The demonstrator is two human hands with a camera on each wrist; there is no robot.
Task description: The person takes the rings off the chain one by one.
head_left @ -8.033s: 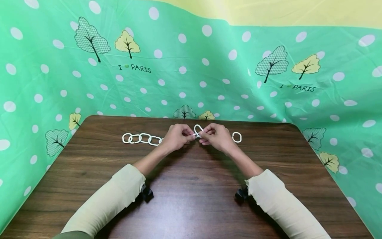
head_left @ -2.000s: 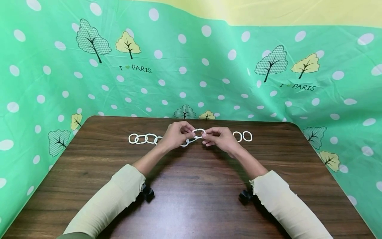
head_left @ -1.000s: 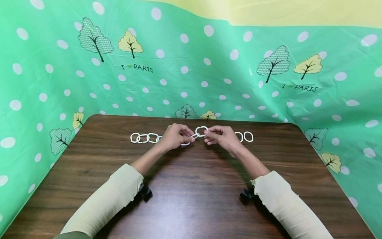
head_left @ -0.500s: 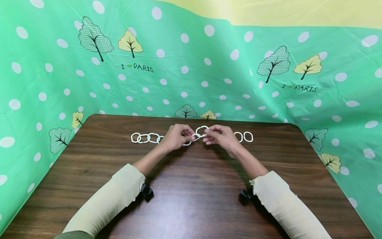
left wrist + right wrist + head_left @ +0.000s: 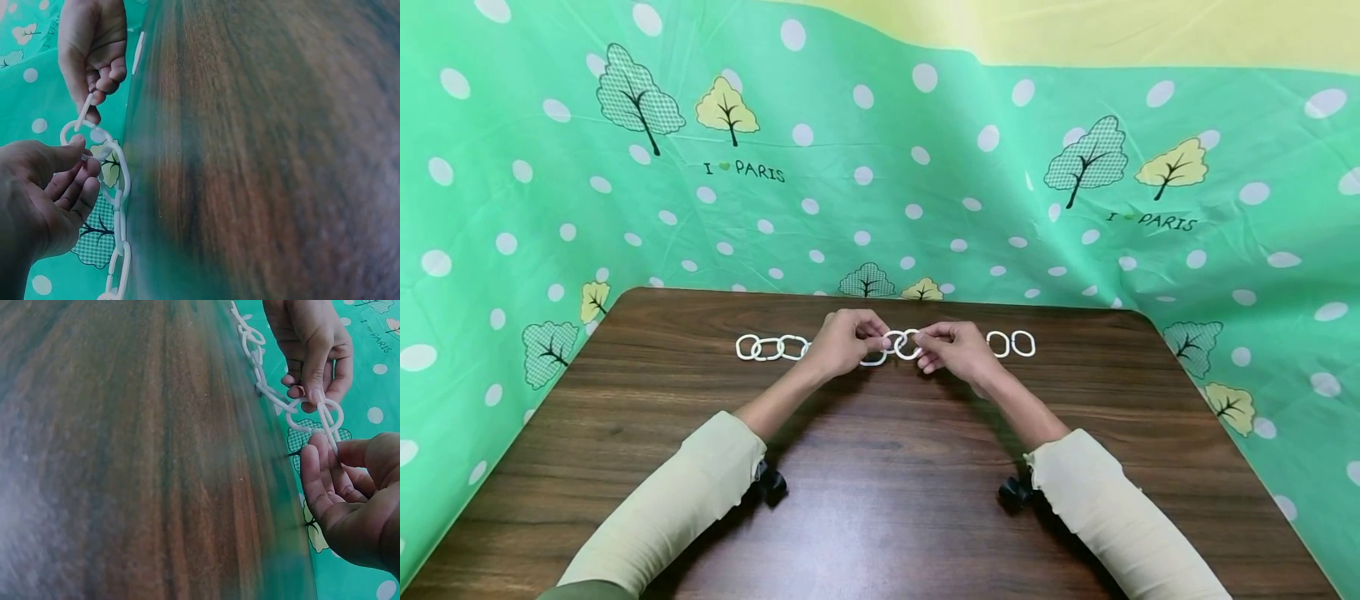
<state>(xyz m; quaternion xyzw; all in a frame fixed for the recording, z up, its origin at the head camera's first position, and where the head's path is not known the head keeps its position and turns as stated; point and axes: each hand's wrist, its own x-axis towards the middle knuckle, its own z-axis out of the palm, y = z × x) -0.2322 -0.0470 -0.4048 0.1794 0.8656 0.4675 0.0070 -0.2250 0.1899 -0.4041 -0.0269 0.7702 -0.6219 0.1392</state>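
A white chain of oval plastic links (image 5: 737, 347) runs along the far part of the table, its middle hidden behind my left hand (image 5: 847, 343). That hand pinches a link (image 5: 65, 129) near the chain's right end between thumb and fingertips. My right hand (image 5: 957, 348) pinches the end link (image 5: 330, 428) between thumb and fingers. This end link passes through the one in my left hand, as the right wrist view shows. In the left wrist view, more joined links (image 5: 119, 219) hang below my left hand.
Two loose white links (image 5: 1012, 343) lie side by side on the wooden table (image 5: 880, 467), just right of my right hand. Behind the table's far edge hangs a green dotted cloth (image 5: 820, 208). Black wrist cameras (image 5: 771, 483) sit under both sleeves.
Over the last half second the end link has come down and leveled beside its neighbour. Since eight seconds ago the chain's left end has slid right, and a second loose link shows at the right.
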